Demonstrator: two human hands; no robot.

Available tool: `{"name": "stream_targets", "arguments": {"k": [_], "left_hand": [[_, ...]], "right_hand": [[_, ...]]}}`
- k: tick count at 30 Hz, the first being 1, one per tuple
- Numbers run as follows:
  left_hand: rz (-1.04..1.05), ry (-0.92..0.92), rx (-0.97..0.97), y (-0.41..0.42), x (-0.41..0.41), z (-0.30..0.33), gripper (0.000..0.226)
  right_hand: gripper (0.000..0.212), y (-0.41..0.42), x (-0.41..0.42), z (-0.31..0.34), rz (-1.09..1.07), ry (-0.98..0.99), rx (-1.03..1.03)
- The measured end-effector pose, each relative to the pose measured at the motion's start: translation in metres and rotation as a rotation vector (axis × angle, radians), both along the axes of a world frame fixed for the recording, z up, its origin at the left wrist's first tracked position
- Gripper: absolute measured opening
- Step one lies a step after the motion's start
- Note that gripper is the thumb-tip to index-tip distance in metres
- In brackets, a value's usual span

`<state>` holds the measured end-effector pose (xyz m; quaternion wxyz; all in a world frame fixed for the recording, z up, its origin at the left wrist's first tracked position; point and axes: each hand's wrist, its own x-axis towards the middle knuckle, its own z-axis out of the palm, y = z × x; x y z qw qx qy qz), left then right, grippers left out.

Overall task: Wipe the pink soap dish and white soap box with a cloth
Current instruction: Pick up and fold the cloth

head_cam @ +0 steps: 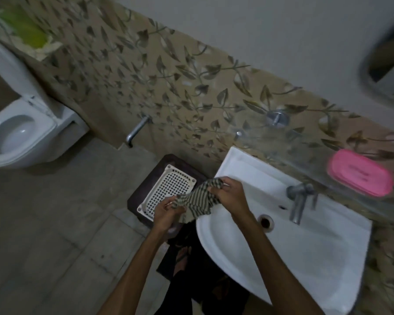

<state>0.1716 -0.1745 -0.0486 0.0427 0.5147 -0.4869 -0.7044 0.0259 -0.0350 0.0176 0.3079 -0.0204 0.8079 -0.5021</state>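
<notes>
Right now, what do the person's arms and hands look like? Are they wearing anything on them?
Both forearms are bare, with no sleeves in view. The left hand and the right hand wear no gloves. I can see no watch, bracelet or ring, though the picture is dim and a bit blurry, so small things on the fingers could be missed.

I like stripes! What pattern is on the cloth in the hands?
Dark and pale stripes cover the thin fabric cloth, seen in the head view.
</notes>
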Motion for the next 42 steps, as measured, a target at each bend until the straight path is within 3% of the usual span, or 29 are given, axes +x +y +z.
{"name": "stream_targets", "arguments": {"k": [4,10,14,16,19,23,26,28,31,36,40,42], "left_hand": [[0.125,-0.106,-0.034,-0.043,0.013,-0.046,0.035],[0.239,-0.2,-0.004,-0.08,0.022,-0.132,0.03],[0.187,-0.227,-0.041,-0.088,0.027,-0.181,0.025],[0.053,-0.304,-0.143,-0.09,0.03,-0.202,0.029],[-0.196,-0.405,-0.328,-0.091,0.038,-0.22,0.04],[-0.583,-0.389,-0.636,-0.088,0.043,-0.228,0.057],[-1.01,-0.404,-0.872,-0.086,0.03,-0.23,0.08],[-1.248,-0.453,-0.936,-0.088,0.022,-0.234,0.087],[-1.406,-0.561,-0.943,-0.091,0.014,-0.238,0.087],[-1.452,-0.597,-0.924,-0.091,0.007,-0.231,0.087],[-1.237,-0.505,-0.911,-0.097,0.007,-0.207,0.071],[-1.121,-0.462,-0.952,-0.099,0.0,-0.184,0.058]], "right_hand": [[0.019,-0.081,-0.011,-0.061,0.189,0.018,0.163],[0.013,-0.141,-0.027,-0.153,0.377,-0.03,0.37],[0.009,-0.168,-0.039,-0.2,0.448,-0.027,0.443],[0.01,-0.18,-0.042,-0.222,0.478,-0.025,0.465],[0.037,-0.188,-0.037,-0.246,0.548,0.057,0.546],[0.027,-0.181,-0.014,-0.261,0.654,0.254,0.601],[0.024,-0.178,0.0,-0.271,0.795,0.288,0.614],[0.03,-0.179,0.006,-0.277,0.889,0.29,0.633],[0.046,-0.175,0.012,-0.284,0.978,0.273,0.674],[0.051,-0.171,0.01,-0.274,0.97,0.166,0.658],[0.01,-0.164,0.01,-0.241,0.718,0.204,0.521],[0.014,-0.154,0.011,-0.223,0.588,0.212,0.446]]}}
